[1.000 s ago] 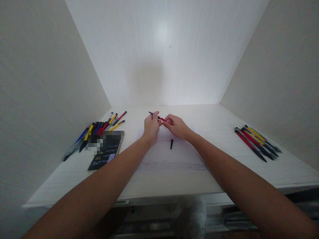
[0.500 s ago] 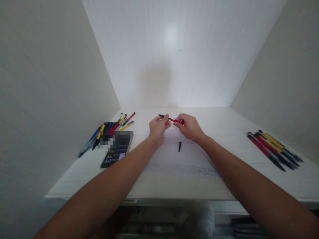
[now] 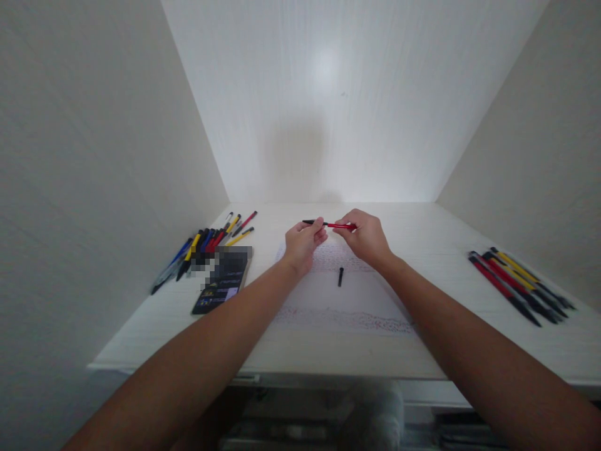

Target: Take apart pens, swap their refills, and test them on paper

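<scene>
Above the far part of a written-on sheet of paper (image 3: pixel 314 294), both hands hold a red and black pen (image 3: pixel 339 225) roughly level. My left hand (image 3: pixel 303 243) pinches its black end between thumb and fingers. My right hand (image 3: pixel 366 237) is closed around the red end, which its fingers partly hide. A small black pen cap (image 3: pixel 340 277) lies on the paper below and between the hands. Lines of writing run across the sheet's top and bottom.
Several pens (image 3: pixel 211 241) in mixed colours lie at the left, beside a dark phone (image 3: pixel 220 294) that is partly blurred out. Another row of several red, yellow and grey pens (image 3: pixel 521 285) lies at the right. Walls (image 3: pixel 328 138) enclose the desk (image 3: pixel 436 250) at the back and both sides.
The red end of the pen shows more between the hands, as my right hand has shifted slightly right along it. The whole view has moved a little. The cap stays on the paper.
</scene>
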The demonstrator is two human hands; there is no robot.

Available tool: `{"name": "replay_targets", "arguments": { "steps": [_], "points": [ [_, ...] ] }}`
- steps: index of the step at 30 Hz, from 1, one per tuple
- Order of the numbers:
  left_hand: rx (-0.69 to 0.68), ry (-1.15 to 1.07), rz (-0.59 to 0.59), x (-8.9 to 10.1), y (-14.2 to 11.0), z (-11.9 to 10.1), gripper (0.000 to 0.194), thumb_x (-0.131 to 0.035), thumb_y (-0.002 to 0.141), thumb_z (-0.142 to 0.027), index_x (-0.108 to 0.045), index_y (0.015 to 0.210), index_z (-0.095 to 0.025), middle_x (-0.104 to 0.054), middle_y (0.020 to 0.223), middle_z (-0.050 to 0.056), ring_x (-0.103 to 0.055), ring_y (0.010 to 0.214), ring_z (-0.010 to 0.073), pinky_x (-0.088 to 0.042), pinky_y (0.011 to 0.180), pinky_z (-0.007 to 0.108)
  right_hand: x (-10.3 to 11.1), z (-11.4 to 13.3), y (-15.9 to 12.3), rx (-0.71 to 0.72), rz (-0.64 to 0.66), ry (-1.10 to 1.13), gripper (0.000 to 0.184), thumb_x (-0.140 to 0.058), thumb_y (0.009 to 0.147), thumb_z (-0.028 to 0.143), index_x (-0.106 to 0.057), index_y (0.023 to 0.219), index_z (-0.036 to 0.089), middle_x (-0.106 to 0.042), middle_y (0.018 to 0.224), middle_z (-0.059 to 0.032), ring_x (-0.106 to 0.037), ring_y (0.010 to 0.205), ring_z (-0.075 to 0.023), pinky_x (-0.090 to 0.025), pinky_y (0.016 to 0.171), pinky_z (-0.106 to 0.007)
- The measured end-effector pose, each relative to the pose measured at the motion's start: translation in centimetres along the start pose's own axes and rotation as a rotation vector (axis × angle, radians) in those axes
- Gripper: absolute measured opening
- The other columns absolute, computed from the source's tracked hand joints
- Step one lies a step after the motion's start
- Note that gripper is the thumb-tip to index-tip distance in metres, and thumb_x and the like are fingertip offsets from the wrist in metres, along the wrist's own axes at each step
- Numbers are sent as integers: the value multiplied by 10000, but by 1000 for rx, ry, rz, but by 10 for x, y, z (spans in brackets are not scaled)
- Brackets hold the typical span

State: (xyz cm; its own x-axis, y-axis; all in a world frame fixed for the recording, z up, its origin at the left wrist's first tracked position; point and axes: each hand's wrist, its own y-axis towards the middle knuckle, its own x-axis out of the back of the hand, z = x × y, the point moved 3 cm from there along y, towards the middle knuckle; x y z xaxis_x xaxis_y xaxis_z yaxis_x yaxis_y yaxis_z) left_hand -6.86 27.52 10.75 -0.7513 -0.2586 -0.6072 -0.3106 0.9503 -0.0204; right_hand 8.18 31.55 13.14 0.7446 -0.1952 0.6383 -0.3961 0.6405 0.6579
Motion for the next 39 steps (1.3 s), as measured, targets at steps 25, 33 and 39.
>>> {"name": "replay_targets", "arguments": {
  "steps": [25, 33, 39],
  "points": [
    [66, -35, -64, -4, -9, -11, 130, -682, 921, -240, -683, 843, -136, -634, 800, 34, -564, 658, 92, -470, 650, 248, 6, 0, 2, 32, -115, 108, 36, -709, 847, 223, -738, 834, 206, -710, 842, -45, -641, 778, -175, -498, 715, -335],
    [161, -98, -79, -2, -6, -8, 179, -697, 919, -264, -671, 812, -122, -628, 744, 26, -554, 609, 65, -447, 576, 205, 14, 15, 0, 117, -116, -98, 196, -584, 953, 271, -767, 903, 226, -676, 877, -55, -603, 756, -177, -434, 644, -334],
    [208, -79, -113, 1, 0, -5, 213, -715, 899, -282, -637, 778, -126, -596, 659, 11, -513, 540, 57, -438, 515, 185, 17, 27, -2, 301, -103, -414, 319, -462, 1020, 242, -756, 900, 206, -676, 866, -80, -555, 819, -208, -324, 595, -343]
  ]
}}
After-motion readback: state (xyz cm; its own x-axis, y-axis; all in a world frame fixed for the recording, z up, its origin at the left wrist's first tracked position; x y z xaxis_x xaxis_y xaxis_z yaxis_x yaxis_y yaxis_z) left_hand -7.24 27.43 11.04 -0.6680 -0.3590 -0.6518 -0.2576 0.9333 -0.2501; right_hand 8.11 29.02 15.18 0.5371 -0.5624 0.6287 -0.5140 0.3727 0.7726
